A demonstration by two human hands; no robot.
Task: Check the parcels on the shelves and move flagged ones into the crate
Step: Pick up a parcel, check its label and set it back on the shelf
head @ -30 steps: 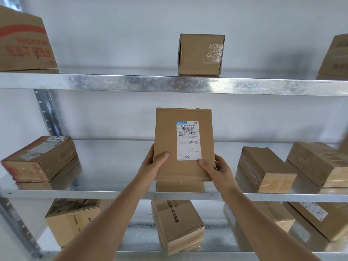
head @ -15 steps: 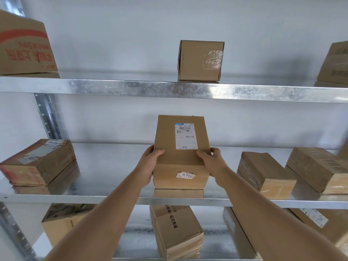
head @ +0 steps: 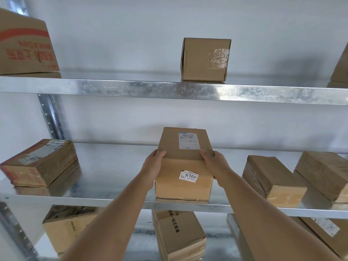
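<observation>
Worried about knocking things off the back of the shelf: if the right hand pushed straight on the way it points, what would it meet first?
Nothing but bare middle shelf and then the white wall, it seems. The right hand grips the parcel; depth behind is hard to judge.

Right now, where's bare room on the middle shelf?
Widest bare metal on the middle shelf lies between the taped brown box at left and the labelled cardboard parcel that both hands grip. Right of it only a narrow gap before two close-set flat cardboard boxes: crowded.

Both hands around shelved parcel
</observation>
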